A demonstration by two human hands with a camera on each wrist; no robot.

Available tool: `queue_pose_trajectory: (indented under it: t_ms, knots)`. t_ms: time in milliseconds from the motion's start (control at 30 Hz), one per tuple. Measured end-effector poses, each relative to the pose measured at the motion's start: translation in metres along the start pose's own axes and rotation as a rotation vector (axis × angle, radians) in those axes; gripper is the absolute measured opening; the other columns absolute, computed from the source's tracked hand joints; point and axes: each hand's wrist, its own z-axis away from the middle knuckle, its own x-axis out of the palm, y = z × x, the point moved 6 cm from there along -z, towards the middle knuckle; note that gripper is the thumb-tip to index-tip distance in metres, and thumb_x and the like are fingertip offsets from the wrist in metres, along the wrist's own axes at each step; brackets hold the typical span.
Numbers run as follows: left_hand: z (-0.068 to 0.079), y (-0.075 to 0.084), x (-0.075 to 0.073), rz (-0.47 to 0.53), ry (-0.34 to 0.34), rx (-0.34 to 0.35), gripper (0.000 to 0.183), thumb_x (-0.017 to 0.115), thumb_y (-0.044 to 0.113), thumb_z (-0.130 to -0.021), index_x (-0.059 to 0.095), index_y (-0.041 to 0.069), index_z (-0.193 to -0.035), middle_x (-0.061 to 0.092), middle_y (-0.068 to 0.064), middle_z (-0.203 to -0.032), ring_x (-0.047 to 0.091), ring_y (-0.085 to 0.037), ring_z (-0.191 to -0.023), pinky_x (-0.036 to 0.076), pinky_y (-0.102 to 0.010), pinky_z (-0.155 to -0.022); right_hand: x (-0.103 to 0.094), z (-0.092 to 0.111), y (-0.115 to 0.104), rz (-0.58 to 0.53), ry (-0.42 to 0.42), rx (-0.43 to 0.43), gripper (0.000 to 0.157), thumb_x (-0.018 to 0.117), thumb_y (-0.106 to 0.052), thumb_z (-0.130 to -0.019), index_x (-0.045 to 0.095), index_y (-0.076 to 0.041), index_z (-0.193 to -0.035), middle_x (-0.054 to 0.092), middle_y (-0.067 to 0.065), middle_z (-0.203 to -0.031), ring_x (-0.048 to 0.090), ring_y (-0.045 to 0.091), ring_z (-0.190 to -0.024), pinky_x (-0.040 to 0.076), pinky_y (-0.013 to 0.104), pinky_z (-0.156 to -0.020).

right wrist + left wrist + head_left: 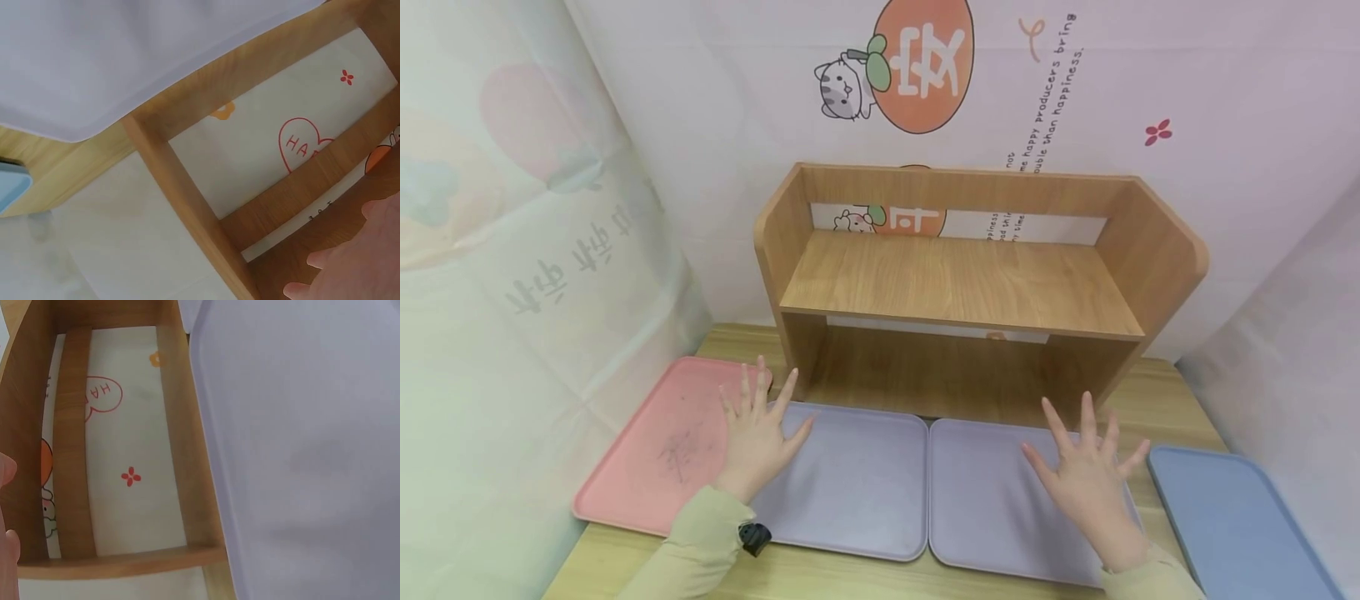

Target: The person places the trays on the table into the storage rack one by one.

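My left hand (pixel 756 442) is spread with fingers apart above the border between the pink tray (pixel 655 450) and the left lavender tray (pixel 857 483). Over the right lavender tray (pixel 992 500) my right hand (pixel 1090 479) hovers, its fingers also spread. Neither hand holds anything. A two-tier wooden shelf (pixel 962 279) stands just beyond both hands, its upper board bare. In the left wrist view only fingertips (pixel 9 544) show at the left edge. The right wrist view catches part of the right hand's fingers (pixel 369 262) at the lower right.
A blue tray (pixel 1240 517) lies at the right on the wood-grain table (pixel 820 579). Printed white cloth (pixel 715 108) hangs behind the shelf and along both sides. A black band (pixel 754 537) sits at the left sleeve's cuff.
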Motion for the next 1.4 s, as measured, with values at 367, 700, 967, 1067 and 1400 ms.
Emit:
queue_pose_trajectory:
  t_ms: [367, 700, 967, 1067, 1400]
  knots:
    - [0.007, -0.022, -0.012, 0.004, 0.003, -0.021, 0.075, 0.058, 0.05, -0.085, 0.03, 0.022, -0.149, -0.005, -0.019, -0.158, -0.002, -0.047, -0.142, -0.01, -0.069, -0.108, -0.005, 0.008, 0.019, 0.038, 0.002, -0.001, 0.073, 0.045, -0.059, -0.092, 0.012, -0.034, -0.152, 0.0, 0.027, -0.155, -0.003, 0.059, -0.136, -0.018, 0.078, -0.093]
    - [-0.002, -0.028, -0.041, 0.002, 0.117, 0.055, 0.072, 0.051, 0.052, -0.086, 0.032, 0.019, -0.147, -0.001, -0.027, -0.155, -0.001, -0.049, -0.141, -0.002, -0.071, -0.107, 0.012, 0.032, 0.059, 0.006, -0.005, -0.004, 0.076, 0.053, -0.054, -0.09, 0.017, -0.03, -0.152, 0.005, 0.032, -0.152, -0.003, 0.061, -0.134, -0.02, 0.079, -0.091]
    - [-0.023, -0.026, -0.069, 0.002, 0.187, 0.098, 0.075, 0.062, 0.042, -0.082, 0.033, 0.017, -0.147, 0.0, -0.028, -0.155, -0.001, -0.048, -0.141, 0.001, -0.071, -0.108, 0.044, 0.051, 0.096, 0.029, -0.005, -0.015, 0.08, 0.059, -0.052, -0.087, 0.018, -0.029, -0.151, 0.005, 0.03, -0.153, 0.002, 0.06, -0.134, -0.017, 0.081, -0.09]
    - [-0.033, -0.023, -0.076, 0.01, 0.176, 0.094, 0.075, 0.061, 0.042, -0.083, 0.032, 0.017, -0.147, -0.001, -0.028, -0.155, -0.001, -0.048, -0.142, 0.001, -0.069, -0.109, 0.054, 0.056, 0.104, 0.06, -0.004, -0.026, 0.078, 0.06, -0.054, -0.085, 0.023, -0.028, -0.149, 0.01, 0.03, -0.151, 0.009, 0.062, -0.131, -0.014, 0.082, -0.09]
    - [-0.081, -0.017, -0.101, 0.242, 0.287, 0.117, 0.079, 0.07, 0.028, -0.081, 0.03, 0.014, -0.148, 0.01, -0.034, -0.149, 0.011, -0.052, -0.137, 0.03, -0.069, -0.101, 0.08, 0.072, 0.123, 0.073, -0.172, 0.0, 0.085, 0.055, -0.066, -0.082, 0.019, -0.031, -0.151, -0.003, 0.028, -0.154, 0.013, 0.066, -0.125, -0.009, 0.081, -0.094]
